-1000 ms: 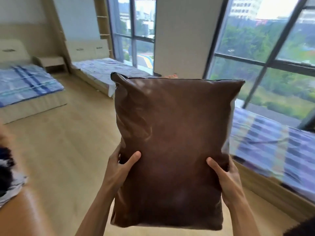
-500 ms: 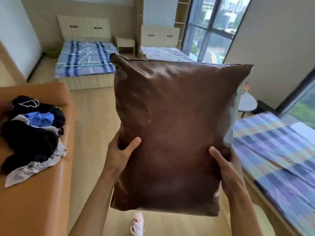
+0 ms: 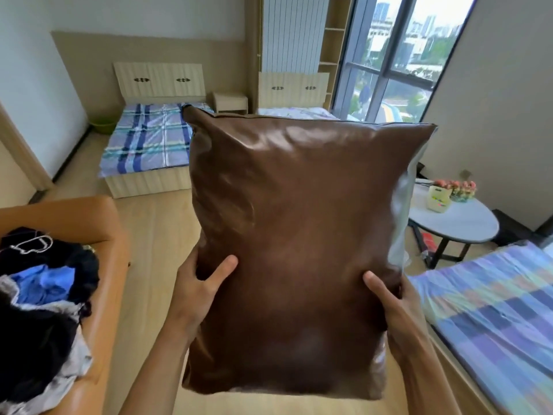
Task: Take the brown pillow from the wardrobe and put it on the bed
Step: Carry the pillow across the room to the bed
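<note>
Pillow [image 3: 299, 235], brown and glossy, is held upright in mid-air at the middle of the view, above the wooden floor [image 3: 155, 235]. It is gripped near its lower half from both sides: the left hand [image 3: 197, 289] is clamped on the left edge with the thumb pressed across the front, and the right hand [image 3: 389, 298] is clamped on the right edge in the same way, thumb on the front and fingers hidden behind. The pillow is touched by nothing else.

To the right, just beside the right forearm, a bed [image 3: 493, 319] with a striped sheet is seen. Beyond it a round table [image 3: 454, 223] is placed, with flowers [image 3: 454, 187] on it. At the far wall two more beds are set, one with a plaid sheet [image 3: 143, 139], and a small nightstand [image 3: 230, 101] is placed between them. To the left an orange sofa [image 3: 98, 229] is loaded with a pile of dark clothes [image 3: 39, 295].
</note>
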`<state>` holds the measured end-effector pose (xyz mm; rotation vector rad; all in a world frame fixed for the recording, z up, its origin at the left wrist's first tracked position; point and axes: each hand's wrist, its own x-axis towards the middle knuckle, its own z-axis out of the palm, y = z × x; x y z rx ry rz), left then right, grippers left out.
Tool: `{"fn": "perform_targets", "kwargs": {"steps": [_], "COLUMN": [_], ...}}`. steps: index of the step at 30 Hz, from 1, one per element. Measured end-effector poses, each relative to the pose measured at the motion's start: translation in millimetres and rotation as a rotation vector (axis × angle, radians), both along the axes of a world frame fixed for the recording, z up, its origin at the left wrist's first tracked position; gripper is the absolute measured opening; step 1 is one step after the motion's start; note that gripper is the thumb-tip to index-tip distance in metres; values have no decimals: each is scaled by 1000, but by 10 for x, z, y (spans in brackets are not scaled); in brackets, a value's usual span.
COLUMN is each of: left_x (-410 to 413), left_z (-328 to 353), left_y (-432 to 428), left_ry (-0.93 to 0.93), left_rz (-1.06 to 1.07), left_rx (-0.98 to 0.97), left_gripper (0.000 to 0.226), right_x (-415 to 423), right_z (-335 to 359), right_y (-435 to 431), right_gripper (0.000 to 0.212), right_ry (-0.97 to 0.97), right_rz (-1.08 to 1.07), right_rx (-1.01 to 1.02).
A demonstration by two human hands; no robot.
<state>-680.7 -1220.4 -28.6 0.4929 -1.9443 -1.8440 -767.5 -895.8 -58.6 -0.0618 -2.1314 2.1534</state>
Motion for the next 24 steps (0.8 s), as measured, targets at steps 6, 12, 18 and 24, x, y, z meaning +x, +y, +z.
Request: {"fn": "perform_targets", "kwargs": {"steps": [6, 12, 18, 24], "left_x": [-1393, -2696, -3817, -5240], "left_z": [37, 167, 114, -61], "left_y": [-167, -310, -679, -1241], "left_ry": [34, 66, 73, 67], "left_rz": [31, 70, 134, 116], "left_rx": [-36, -36, -1, 14], "left_gripper": [77, 63, 56, 72], "right_x": [-1504, -3056, -4335, -5590], "right_z": [-103, 64, 117, -46], "right_y": [-277, -465, -869, -1423], "right_gripper": [80, 76, 79, 64], "right_ry": [26, 51, 31, -9], "right_rz": [98, 163, 218, 212], "right_rx": [-42, -82, -72, -79]}}
